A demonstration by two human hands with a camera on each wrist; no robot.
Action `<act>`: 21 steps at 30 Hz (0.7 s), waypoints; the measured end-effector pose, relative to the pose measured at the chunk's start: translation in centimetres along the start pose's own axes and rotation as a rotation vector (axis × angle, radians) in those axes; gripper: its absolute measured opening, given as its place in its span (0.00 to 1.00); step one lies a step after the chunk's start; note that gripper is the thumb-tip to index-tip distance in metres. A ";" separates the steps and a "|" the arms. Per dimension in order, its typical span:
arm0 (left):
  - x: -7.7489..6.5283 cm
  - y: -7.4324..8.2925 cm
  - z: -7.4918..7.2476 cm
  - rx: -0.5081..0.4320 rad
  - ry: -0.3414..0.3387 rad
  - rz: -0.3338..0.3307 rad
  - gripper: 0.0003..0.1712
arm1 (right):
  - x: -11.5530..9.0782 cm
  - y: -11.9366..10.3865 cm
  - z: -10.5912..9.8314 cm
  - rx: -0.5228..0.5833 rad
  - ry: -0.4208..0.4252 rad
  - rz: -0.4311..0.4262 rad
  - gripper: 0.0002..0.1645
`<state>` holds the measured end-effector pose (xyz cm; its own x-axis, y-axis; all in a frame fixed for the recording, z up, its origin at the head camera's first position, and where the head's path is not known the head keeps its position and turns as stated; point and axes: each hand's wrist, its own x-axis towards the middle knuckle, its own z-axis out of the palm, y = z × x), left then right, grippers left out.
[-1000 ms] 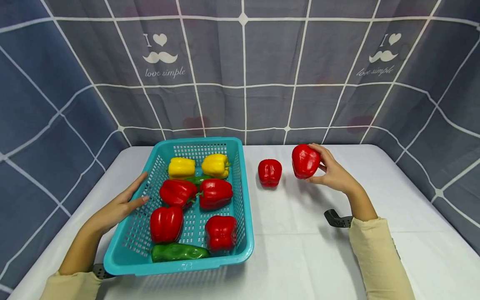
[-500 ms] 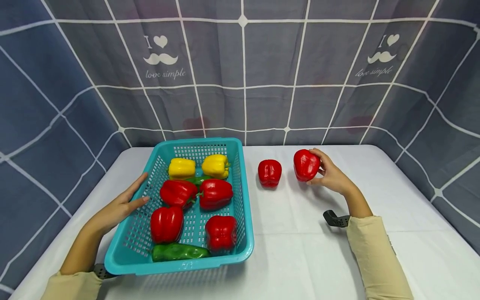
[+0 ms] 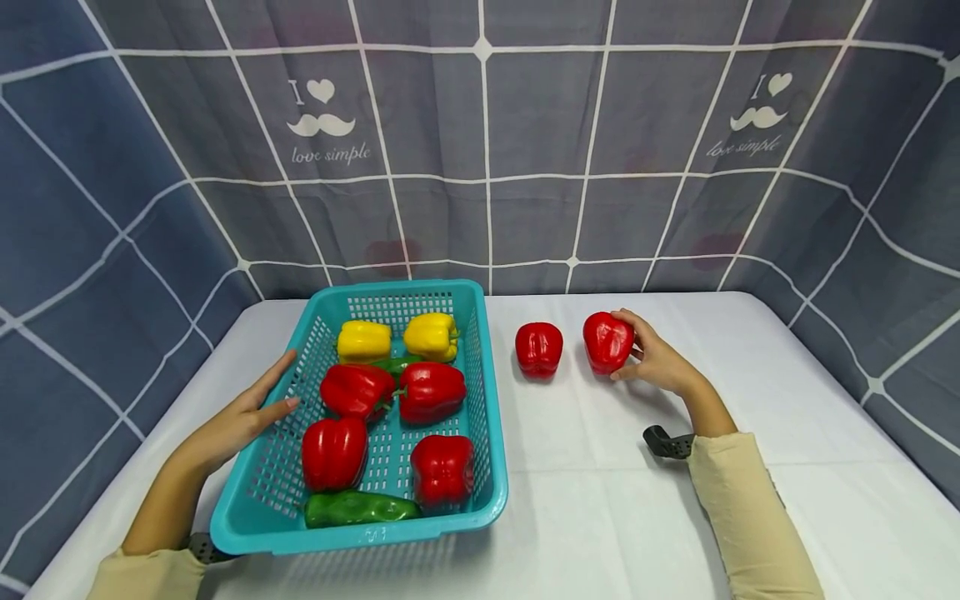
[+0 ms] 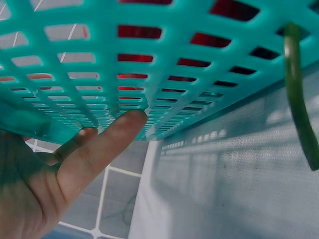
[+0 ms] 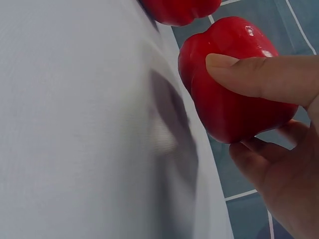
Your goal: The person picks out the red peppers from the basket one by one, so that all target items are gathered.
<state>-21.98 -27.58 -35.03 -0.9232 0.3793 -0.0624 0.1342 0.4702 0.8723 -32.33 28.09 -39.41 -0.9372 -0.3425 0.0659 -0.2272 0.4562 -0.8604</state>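
Observation:
My left hand (image 3: 232,425) is at the left side of a turquoise basket (image 3: 495,433), fingers straight along its rim. In the left wrist view my left thumb (image 4: 104,154) extends against the slotted wall. A red bell pepper (image 3: 608,342) is held in my right hand (image 3: 656,358). The right wrist view shows my thumb (image 5: 259,77) across that pepper's face and the fingers on its other side, with a shadow on the white cloth beside it. Another red bell pepper (image 3: 538,349) stands on the cloth between the held one and the basket.
Inside the basket lie several red bell peppers (image 3: 335,452), two yellow bell peppers (image 3: 363,341) and green peppers (image 3: 362,508). A green stem (image 4: 299,99) pokes through a basket slot. Grey checked curtains (image 3: 536,217) enclose the white-covered table (image 3: 577,517) at the back and sides.
My right hand has lowered the red bell pepper towards the cloth and shifted slightly left. The left hand stays at the basket; the head view has tilted up a little.

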 end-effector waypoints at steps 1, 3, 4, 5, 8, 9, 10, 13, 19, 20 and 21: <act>0.0 0.0 0.0 0.000 0.001 0.003 0.42 | 0.0 0.0 0.0 0.001 -0.002 0.003 0.58; 0.0 -0.1 0.0 0.005 0.003 0.006 0.42 | 0.1 0.2 0.1 0.002 -0.007 0.003 0.58; 0.0 -0.1 0.0 0.007 0.004 0.007 0.42 | 0.1 0.3 0.2 0.001 -0.012 0.000 0.58; 0.0 -0.1 0.0 0.010 0.006 0.008 0.42 | 0.1 0.4 0.2 0.003 -0.015 -0.002 0.58; -0.1 -0.1 0.0 0.010 0.011 0.007 0.42 | 0.2 0.6 0.3 -0.002 -0.023 -0.009 0.58; -0.1 -0.1 0.0 0.008 0.012 0.007 0.42 | 0.2 0.7 0.3 -0.003 -0.024 -0.007 0.58; -0.1 -0.2 0.0 0.005 0.012 0.006 0.42 | 0.2 0.8 0.3 -0.004 -0.025 -0.007 0.58; -0.1 -0.2 0.1 0.002 0.012 0.003 0.43 | 0.1 1.0 0.3 -0.008 -0.030 -0.002 0.58; -0.2 -0.2 0.2 -0.005 0.016 -0.002 0.43 | -0.1 1.2 0.2 -0.039 -0.025 -0.001 0.59; -0.3 -0.2 0.2 -0.005 0.016 -0.003 0.43 | -0.1 1.2 0.2 -0.045 -0.024 0.002 0.59; -0.3 -0.2 0.2 -0.005 0.016 -0.003 0.43 | -0.2 1.3 0.3 -0.049 -0.023 0.005 0.59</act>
<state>-21.68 -27.62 -35.33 -0.9292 0.3651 -0.0577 0.1294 0.4676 0.8744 -32.38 28.52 -40.64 -0.9322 -0.3586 0.0493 -0.2356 0.4977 -0.8348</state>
